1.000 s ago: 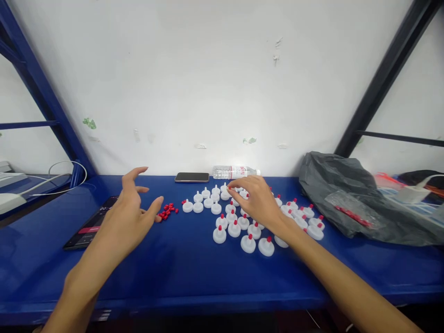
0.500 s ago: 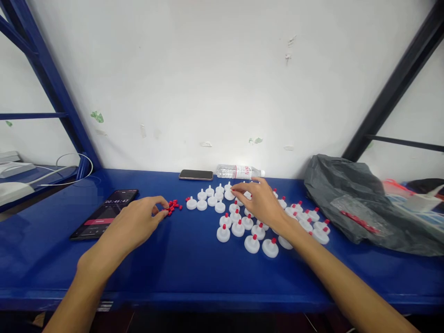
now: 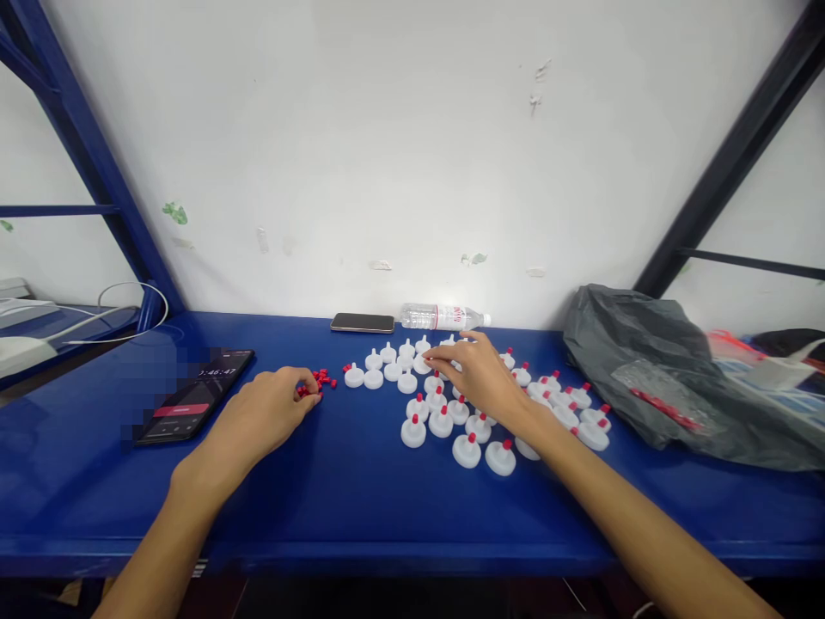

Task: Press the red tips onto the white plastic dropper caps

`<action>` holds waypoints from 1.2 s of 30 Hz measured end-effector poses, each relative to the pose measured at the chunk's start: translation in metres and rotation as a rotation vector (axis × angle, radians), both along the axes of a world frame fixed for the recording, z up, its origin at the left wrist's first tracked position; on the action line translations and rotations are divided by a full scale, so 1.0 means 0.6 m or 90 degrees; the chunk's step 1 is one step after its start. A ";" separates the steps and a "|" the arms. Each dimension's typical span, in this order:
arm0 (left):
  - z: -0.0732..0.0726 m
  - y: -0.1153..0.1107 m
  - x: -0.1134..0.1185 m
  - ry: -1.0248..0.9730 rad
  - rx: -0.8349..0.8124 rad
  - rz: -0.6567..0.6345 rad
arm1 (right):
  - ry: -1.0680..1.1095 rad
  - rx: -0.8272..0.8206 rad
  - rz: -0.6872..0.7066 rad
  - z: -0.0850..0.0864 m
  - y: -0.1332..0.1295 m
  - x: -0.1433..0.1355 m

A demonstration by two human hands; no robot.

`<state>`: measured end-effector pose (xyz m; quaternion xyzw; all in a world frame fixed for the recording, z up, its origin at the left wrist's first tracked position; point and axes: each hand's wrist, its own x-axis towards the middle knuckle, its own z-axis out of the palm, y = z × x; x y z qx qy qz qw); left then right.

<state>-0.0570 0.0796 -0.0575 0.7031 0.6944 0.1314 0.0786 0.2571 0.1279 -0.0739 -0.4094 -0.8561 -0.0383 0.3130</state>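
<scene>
Head view: left hand (image 3: pixel 267 414) fingers pinching red tips (image 3: pixel 317 381); right hand (image 3: pixel 480 375) fingers apart over white caps (image 3: pixel 444 404).

Right hand (image 3: pixel 480 378) covers several white caps (image 3: pixel 451 404) beneath its palm. Left hand (image 3: pixel 271 413) curls over the red tips (image 3: pixel 320 380), concealing any grasp. The phone (image 3: pixel 193 395) to its left is partly pixelated; both forearms leave the bottom edge.

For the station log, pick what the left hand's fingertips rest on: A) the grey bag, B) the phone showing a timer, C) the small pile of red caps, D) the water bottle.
C: the left hand has its fingertips at the pile of red caps.
</scene>
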 end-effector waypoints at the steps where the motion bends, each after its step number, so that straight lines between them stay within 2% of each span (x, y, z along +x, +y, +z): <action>1: -0.001 0.000 0.002 0.002 -0.005 -0.001 | -0.005 -0.003 0.000 -0.001 0.000 0.000; 10: 0.000 -0.004 0.018 0.026 -0.024 -0.007 | -0.032 -0.026 -0.015 -0.003 0.000 -0.002; 18: -0.002 -0.003 0.028 0.017 -0.044 -0.103 | -0.025 -0.029 -0.014 0.006 -0.012 -0.007; 22: -0.012 -0.004 0.030 0.021 -0.050 -0.144 | -0.025 -0.016 0.062 0.010 -0.019 -0.011; 26: -0.019 0.000 0.030 0.026 -0.044 -0.160 | -0.088 -0.015 0.138 0.007 -0.025 -0.017; 36: -0.019 0.005 0.027 0.019 -0.010 -0.128 | -0.142 -0.081 0.141 0.004 -0.026 -0.016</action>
